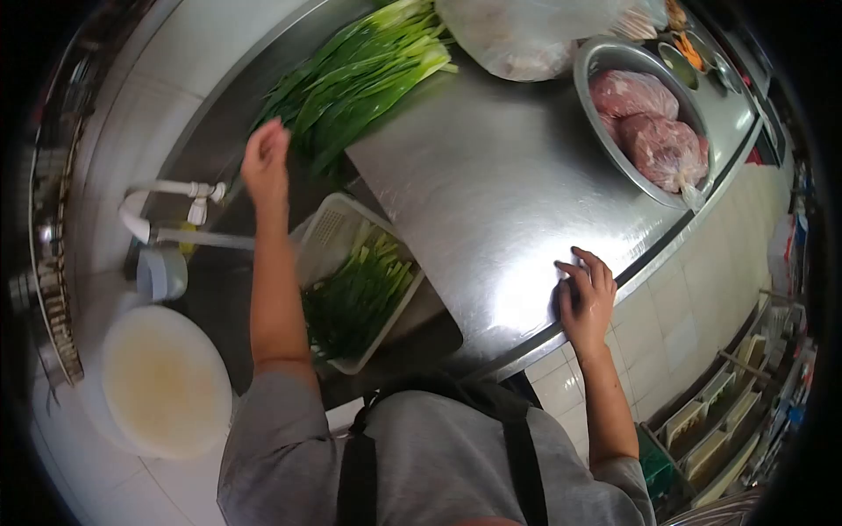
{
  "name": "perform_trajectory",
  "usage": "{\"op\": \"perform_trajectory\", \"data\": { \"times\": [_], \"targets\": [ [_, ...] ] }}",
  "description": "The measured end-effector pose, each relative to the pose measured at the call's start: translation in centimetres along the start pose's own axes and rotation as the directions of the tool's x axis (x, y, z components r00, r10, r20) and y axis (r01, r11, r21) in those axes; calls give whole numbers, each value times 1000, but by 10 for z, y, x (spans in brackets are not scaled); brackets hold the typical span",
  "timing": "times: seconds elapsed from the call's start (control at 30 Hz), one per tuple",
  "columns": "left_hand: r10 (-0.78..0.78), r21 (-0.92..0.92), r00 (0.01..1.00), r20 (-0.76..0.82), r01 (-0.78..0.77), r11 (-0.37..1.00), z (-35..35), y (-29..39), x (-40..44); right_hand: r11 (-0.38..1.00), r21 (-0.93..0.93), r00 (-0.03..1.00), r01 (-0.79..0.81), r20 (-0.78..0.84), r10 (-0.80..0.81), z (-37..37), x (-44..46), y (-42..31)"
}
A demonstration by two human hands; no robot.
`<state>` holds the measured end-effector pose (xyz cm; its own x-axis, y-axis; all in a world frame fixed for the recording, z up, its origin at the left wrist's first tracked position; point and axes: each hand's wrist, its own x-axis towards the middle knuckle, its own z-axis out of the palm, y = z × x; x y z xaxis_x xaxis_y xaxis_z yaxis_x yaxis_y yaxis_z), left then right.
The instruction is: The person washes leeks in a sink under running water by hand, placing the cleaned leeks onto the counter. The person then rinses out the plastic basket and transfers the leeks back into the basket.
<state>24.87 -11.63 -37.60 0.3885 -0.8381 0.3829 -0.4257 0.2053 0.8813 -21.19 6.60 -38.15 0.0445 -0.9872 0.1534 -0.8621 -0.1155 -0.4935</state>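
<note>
My left hand [266, 159] is raised over the back of the sink, just left of the leafy greens [351, 83]; it is blurred and its fingers look curled, their contents unclear. Those long green leaves with pale stalks lie across the sink's back edge and the steel counter [465, 175]. My right hand [586, 285] hovers at or rests on the counter's front edge, fingers bent and apart, holding nothing. Below my left forearm, a white basket [402, 302] with cut greens [355, 302] sits in the sink.
A white faucet [145, 219] reaches in from the left, above a small container [162, 273]. A round white board [167, 381] lies lower left. Bagged meat [658, 145] fills a metal bowl [592, 110] at the right, near a plastic bag [517, 39]. Racks [719, 421] stand lower right.
</note>
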Motion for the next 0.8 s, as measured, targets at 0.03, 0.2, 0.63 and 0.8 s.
{"op": "perform_trajectory", "data": {
  "times": [0.03,0.2,0.63,0.8],
  "targets": [
    [-221,-106,974,-57,214,971,-36,-14,-15,997,52,999,48,10,-49,4,6,-6],
    [-751,-594,640,-162,545,592,-161,-90,-53,908,170,909,382,107,-403,67,65,-68],
    [-918,-554,326,226,818,154,-93,-242,-168,703,-254,745,665,305,-594,154,108,-127],
    [-864,293,458,209,814,502,-37,-279,-199,701,-274,749,659,326,-577,155,111,-134]
  ]
}}
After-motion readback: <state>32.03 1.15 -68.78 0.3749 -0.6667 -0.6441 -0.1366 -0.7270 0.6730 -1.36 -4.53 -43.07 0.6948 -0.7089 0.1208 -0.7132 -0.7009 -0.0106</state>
